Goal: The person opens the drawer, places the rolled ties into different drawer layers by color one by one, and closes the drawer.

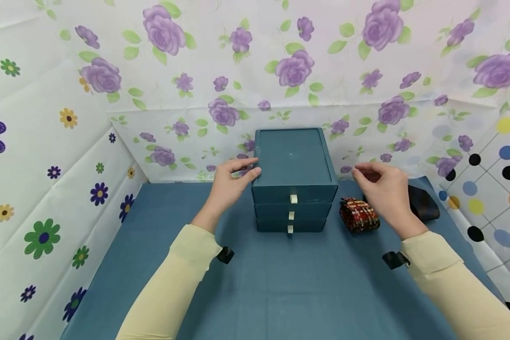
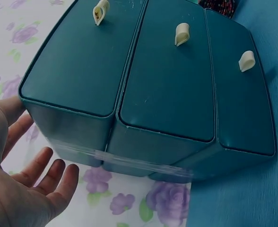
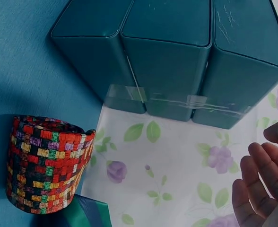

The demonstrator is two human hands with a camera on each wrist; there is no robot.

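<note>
A teal three-drawer box (image 1: 293, 158) stands against the back wall, its drawers closed, each with a small cream loop pull (image 1: 293, 199). My left hand (image 1: 229, 184) is at its upper left edge, thumb and index finger right at the corner, the other fingers spread beside its side wall in the left wrist view. Off its right side, my right hand (image 1: 386, 189) hangs in the air with fingers loosely bent and nothing in them. Below that hand lies a multicoloured woven roll (image 3: 49, 165). Clear tape (image 3: 177, 101) runs across the box's side.
Partly behind the right hand lies a dark rolled piece (image 1: 424, 203); the right wrist view shows a green and navy striped strip (image 3: 89, 213). Blue cloth (image 1: 280, 283) covers the table. Flowered sheeting (image 1: 221, 56) hangs behind, with patterned sheets on both sides.
</note>
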